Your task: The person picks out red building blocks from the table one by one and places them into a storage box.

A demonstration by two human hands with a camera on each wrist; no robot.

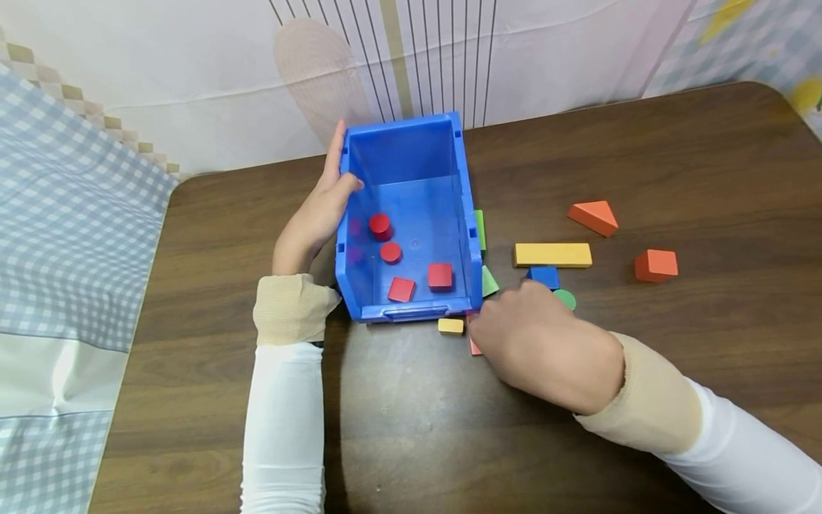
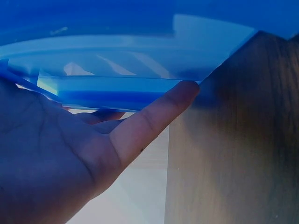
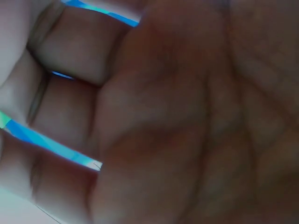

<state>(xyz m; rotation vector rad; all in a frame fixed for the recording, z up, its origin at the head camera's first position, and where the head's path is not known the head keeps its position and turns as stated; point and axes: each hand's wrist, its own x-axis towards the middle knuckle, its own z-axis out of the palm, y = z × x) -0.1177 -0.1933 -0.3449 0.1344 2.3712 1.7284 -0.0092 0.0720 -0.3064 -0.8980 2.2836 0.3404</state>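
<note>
My left hand (image 1: 317,214) holds the left wall of a blue plastic bin (image 1: 417,312), thumb over the rim and the other fingers along the outside. In the left wrist view, a finger (image 2: 159,109) of it stretches along the bin's see-through blue wall (image 2: 117,51). Inside the bin lie a red cylinder (image 1: 381,227), a red disc (image 1: 390,253), a red square piece (image 1: 401,290) and a red cube (image 1: 440,277). My right hand (image 1: 546,343), fingers bent, is at the bin's front right corner over a red flat block (image 1: 474,345). Its fingertips are hidden.
A small yellow block (image 1: 451,326) lies before the bin; green pieces (image 1: 489,281) lie along its right side. Further right are a long yellow block (image 1: 552,255), a blue block (image 1: 544,277), a green round piece (image 1: 565,299), an orange-red triangle (image 1: 594,217) and an orange-red cube (image 1: 656,265).
</note>
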